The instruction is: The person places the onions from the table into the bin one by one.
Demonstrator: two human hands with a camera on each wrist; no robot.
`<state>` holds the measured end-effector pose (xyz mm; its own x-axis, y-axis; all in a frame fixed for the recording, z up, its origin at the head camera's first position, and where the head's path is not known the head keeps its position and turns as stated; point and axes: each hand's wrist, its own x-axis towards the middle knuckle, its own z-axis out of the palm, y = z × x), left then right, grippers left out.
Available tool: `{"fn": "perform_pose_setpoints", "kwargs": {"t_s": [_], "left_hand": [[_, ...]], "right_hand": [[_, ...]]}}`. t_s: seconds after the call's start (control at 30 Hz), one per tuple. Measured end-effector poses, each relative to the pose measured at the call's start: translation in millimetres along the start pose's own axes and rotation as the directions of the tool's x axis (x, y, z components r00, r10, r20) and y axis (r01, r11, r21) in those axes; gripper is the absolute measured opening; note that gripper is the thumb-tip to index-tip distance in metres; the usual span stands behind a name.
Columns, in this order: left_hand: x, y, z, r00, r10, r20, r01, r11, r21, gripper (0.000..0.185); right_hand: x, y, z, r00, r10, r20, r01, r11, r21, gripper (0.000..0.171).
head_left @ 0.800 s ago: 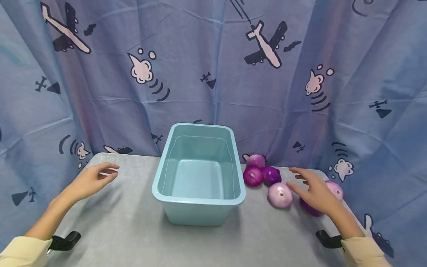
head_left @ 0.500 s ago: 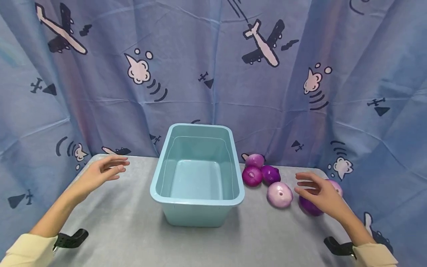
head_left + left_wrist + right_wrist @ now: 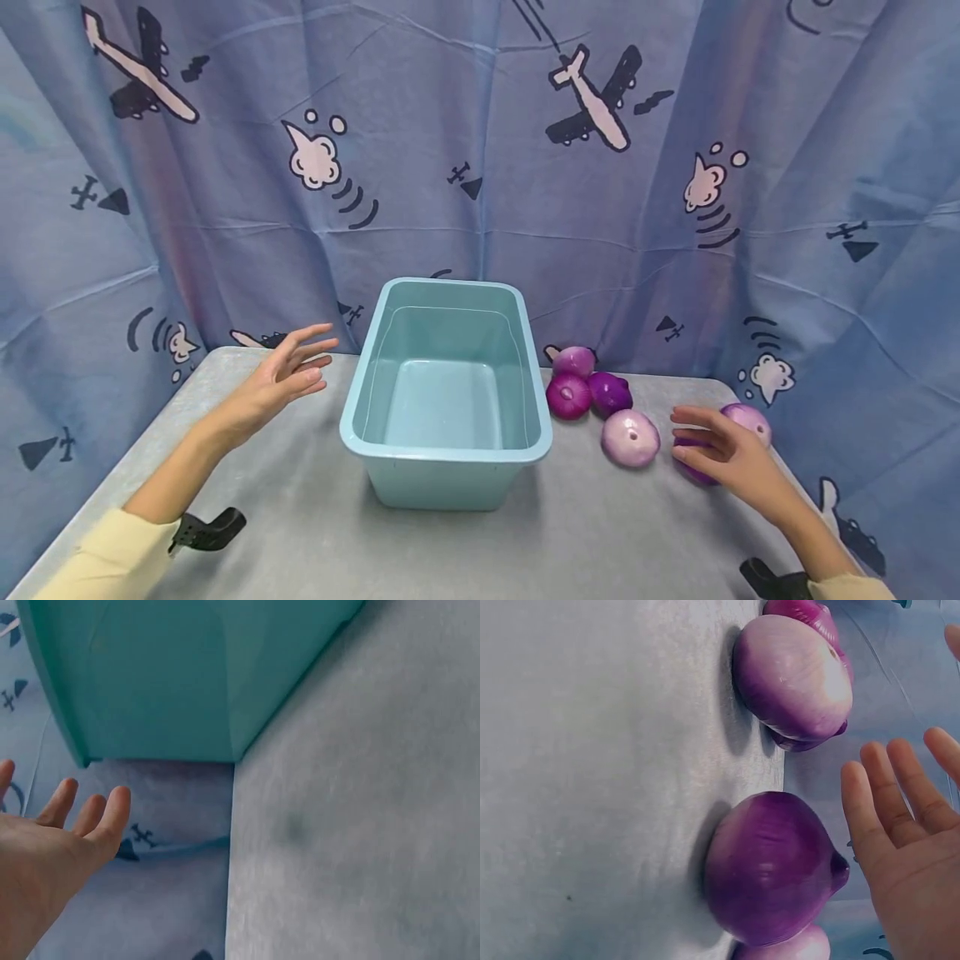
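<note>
My left hand (image 3: 273, 387) hovers over the table left of a light blue plastic tub (image 3: 442, 454), fingers spread and holding nothing. The tub's inside shows nothing in it. On the right, my right hand (image 3: 723, 458) hangs with relaxed fingers above a dark purple onion (image 3: 772, 870), partly hiding it in the head view. Behind that hand sits a paler onion (image 3: 747, 422). A pinkish-white onion (image 3: 630, 438) lies just left of the fingertips. Farther back, beside the tub, a magenta onion (image 3: 568, 396), a deep purple onion (image 3: 611, 393) and a lighter onion (image 3: 574, 362) cluster together.
A grey table (image 3: 300, 533) carries everything. Blue curtain (image 3: 420, 167) printed with planes hangs behind it and along both sides. Each wrist wears a black strap mount, the left one (image 3: 210, 531) low over the table.
My left hand has moved right toward the tub, its fingers spreading. My right hand has drawn back slightly right and down, over the dark purple onion. Tub and onions stay put.
</note>
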<state>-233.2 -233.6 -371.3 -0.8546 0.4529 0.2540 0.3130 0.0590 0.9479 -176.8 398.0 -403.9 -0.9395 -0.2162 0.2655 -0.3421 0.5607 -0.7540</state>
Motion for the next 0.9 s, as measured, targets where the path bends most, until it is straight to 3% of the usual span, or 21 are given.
{"fn": "perform_pose_setpoints", "kwargs": {"t_s": [0.3,0.53,0.77,0.9], "left_hand": [[12.6,-5.8,16.7,0.999,0.002,0.043,-0.004,1.000,0.031,0.065],[19.0,-12.6,24.1,0.998,-0.004,0.067,0.002,1.000,0.026,0.066],[21.8,-13.2,26.7,0.998,-0.021,0.054,0.019,0.999,0.040,0.066],[21.5,-12.9,26.4,0.998,-0.028,0.054,0.026,0.999,0.046,0.066]], "right_hand": [[-6,6,-4,0.999,-0.046,-0.004,0.046,0.994,0.094,0.052],[-12,6,-16,0.998,-0.042,-0.039,0.041,0.999,-0.012,0.052],[-24,16,-36,0.995,0.052,-0.081,-0.052,0.999,0.004,0.055],[-30,24,-45,0.994,0.053,-0.100,-0.050,0.998,0.032,0.057]]}}
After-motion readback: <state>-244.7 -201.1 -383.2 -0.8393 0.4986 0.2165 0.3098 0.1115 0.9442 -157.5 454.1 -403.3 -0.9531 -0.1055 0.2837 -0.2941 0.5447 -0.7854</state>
